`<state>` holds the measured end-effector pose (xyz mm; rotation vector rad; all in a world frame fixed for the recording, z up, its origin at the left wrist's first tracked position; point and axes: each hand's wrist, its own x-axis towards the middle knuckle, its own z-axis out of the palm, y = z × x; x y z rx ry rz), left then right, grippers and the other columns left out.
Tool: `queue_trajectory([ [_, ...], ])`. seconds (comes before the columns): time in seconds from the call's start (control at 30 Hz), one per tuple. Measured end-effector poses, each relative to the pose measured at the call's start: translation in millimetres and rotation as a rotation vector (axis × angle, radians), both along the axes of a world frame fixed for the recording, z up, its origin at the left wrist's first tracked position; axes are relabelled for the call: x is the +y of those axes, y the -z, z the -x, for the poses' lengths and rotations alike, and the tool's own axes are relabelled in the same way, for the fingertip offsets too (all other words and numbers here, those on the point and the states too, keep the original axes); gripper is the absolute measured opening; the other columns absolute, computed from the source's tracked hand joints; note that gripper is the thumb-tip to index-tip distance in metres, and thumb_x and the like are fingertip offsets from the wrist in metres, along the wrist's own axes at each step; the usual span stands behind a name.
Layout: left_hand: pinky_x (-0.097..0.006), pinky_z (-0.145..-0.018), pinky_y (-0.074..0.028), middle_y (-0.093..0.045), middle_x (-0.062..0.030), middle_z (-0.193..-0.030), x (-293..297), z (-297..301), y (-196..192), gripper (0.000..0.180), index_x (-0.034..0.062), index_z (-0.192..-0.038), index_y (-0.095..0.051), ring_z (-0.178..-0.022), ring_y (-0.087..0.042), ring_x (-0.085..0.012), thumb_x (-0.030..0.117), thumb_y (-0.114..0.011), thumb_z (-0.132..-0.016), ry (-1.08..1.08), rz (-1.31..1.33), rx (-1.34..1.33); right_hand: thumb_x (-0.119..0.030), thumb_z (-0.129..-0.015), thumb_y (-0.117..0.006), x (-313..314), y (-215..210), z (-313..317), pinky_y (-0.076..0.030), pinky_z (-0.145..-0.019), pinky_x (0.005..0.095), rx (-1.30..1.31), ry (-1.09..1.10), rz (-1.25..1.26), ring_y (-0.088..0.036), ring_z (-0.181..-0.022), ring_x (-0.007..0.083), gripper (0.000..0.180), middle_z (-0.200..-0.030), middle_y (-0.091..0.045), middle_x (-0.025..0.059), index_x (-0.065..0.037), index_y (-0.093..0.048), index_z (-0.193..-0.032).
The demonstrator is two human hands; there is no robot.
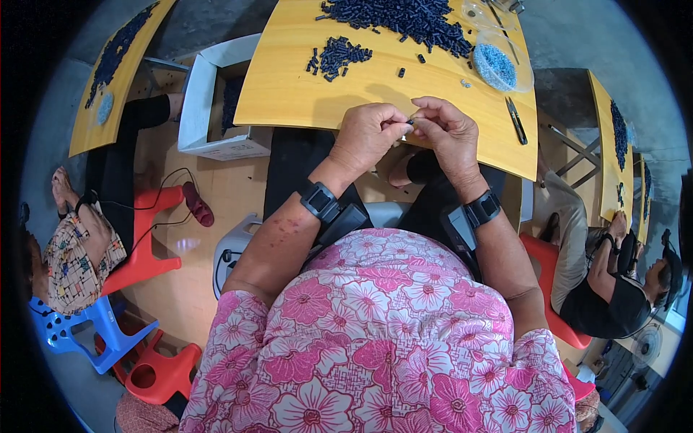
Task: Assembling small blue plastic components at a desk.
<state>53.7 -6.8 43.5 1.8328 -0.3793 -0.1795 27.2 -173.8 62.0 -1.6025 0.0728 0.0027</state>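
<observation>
A yellow wooden tabletop [289, 86] carries a large heap of small dark pieces [404, 18] at its far edge and a smaller cluster [336, 56] nearer. At far right lies a clear bag of blue beads [495, 66], with dark snips [515, 120] just near of it. A white box [198, 108] stands left; red stools [148, 238] and a blue stool [76, 332] sit on the floor.

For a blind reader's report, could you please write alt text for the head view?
Seen from above, a person's left hand and right hand pinch a small dark piece between them at the edge of a yellow table strewn with small dark pieces, with blue beads beside them.
</observation>
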Motion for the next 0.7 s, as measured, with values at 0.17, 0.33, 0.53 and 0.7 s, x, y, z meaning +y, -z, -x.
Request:
queue_trajectory([
  [0.17,-0.022,-0.06,-0.048,-0.065,-0.0035,-0.071,1,-1,-2,0.009,0.0003,-0.087,-0.068,-0.063,-0.058,-0.0073,0.008,-0.068,-0.082,0.004,-0.004,0.001,0.007,-0.082,-0.061,0,-3,1,-0.052,-0.069,0.0243,-0.231,-0.062,0.299,-0.062,-0.077,0.009,0.029,-0.084,-0.065,0.0014,-0.006,-0.067,-0.107],
  [0.33,-0.024,-0.06,-0.049,-0.067,-0.0052,-0.073,0,-1,-2,0.011,-0.0016,-0.089,-0.068,-0.063,-0.059,-0.0091,0.008,-0.066,-0.083,0.005,-0.013,0.043,0.004,-0.072,-0.064,-4,3,-1,-0.053,-0.072,0.0293,-0.413,-0.08,0.643,-0.066,-0.08,0.0194,0.037,-0.09,-0.067,0.0092,-0.011,-0.066,-0.106],
  [0.53,-0.023,-0.061,-0.049,-0.067,-0.0054,-0.075,1,2,-8,0.012,-0.0018,-0.09,-0.068,-0.064,-0.059,-0.0083,0.009,-0.065,-0.084,0.009,0.032,0.044,0.002,-0.067,-0.066,3,6,11,-0.054,-0.075,0.0302,-0.513,-0.051,0.823,-0.067,-0.084,0.0241,0.048,-0.094,-0.068,0.0115,-0.011,-0.063,-0.112],
  [0.7,-0.022,-0.061,-0.049,-0.067,-0.0039,-0.077,3,2,-2,0.012,-0.0013,-0.09,-0.068,-0.065,-0.059,-0.0073,0.009,-0.065,-0.085,0.004,0.12,0.118,0.007,-0.086,-0.058,13,9,16,-0.053,-0.076,0.0239,-0.111,0.11,0.028,-0.065,-0.083,0.0122,0.028,-0.094,-0.068,0.0055,-0.003,-0.064,-0.111],
])
